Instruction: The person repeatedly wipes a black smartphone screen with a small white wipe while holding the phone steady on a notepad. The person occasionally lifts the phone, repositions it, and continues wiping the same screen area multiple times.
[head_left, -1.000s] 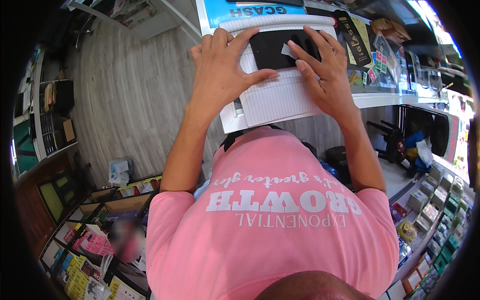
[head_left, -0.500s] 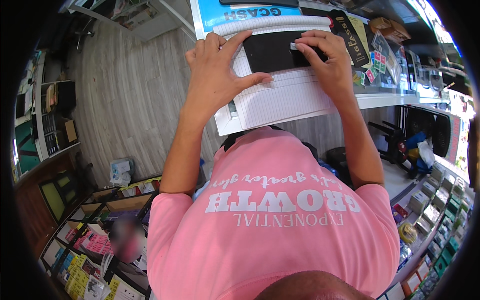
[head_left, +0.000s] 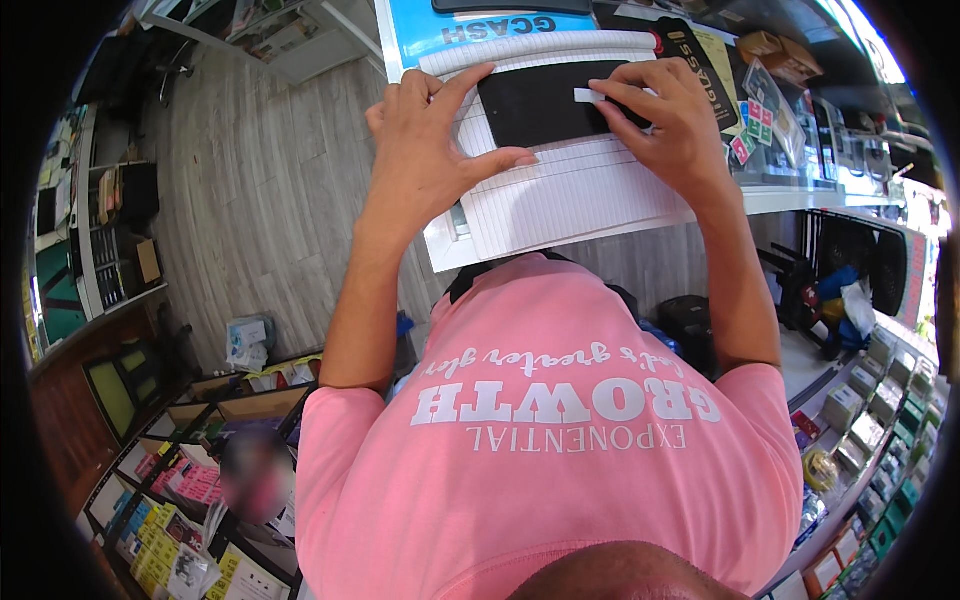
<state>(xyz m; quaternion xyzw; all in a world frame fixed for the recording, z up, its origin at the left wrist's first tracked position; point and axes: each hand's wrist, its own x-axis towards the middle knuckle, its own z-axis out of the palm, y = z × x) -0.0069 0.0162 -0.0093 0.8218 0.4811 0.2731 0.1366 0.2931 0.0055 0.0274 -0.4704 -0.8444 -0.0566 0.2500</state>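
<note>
A black smartphone (head_left: 540, 105), flat and screen side up as far as I can tell, lies on an open lined notebook (head_left: 560, 205). My left hand (head_left: 425, 140) is beside its left end, thumb and index finger stretched apart along the near and far edges. Whether those fingertips press on the phone is hard to tell. Over the phone's right part, my right hand (head_left: 665, 120) pinches a small white tab (head_left: 589, 96) between thumb and fingers. That hand covers the phone's right end.
The notebook rests on a white-framed glass counter (head_left: 455, 250). Beyond it lie a blue printed sheet (head_left: 425, 25) and a dark object with rounded corners (head_left: 510, 5). A black package (head_left: 705, 70), small coloured stickers (head_left: 750, 130) and brown boxes (head_left: 785, 55) are on the right.
My right hand has turned slightly, with its wrist farther right. More of the white tab shows over the phone. My left hand keeps its spread beside the phone.
</note>
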